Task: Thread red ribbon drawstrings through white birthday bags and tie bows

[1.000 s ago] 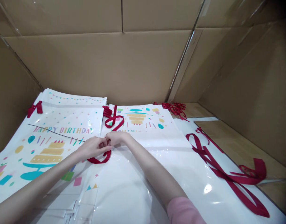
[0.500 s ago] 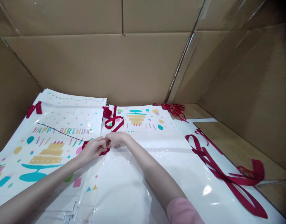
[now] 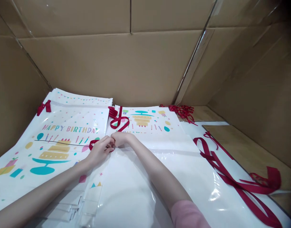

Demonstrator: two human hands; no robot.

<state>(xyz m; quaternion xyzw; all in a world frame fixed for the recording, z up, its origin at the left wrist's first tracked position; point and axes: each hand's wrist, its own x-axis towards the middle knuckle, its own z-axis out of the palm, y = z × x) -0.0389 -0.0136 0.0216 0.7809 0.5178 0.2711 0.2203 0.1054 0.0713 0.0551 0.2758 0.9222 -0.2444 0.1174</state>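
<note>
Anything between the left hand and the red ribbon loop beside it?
Nothing visible. The red ribbon loop lies against the left hand. A thin dark cord meets the loop but doesn't look obstructive; the right hand is on the opposite side. What the fingers pinch is hidden.

Looped red ribbon [image 3: 121, 112] lies across printed sheets [image 3: 147, 139].

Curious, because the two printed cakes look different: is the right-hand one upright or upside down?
Upside down: the right-hand cake has its teal stand on top and red tips below.
</note>
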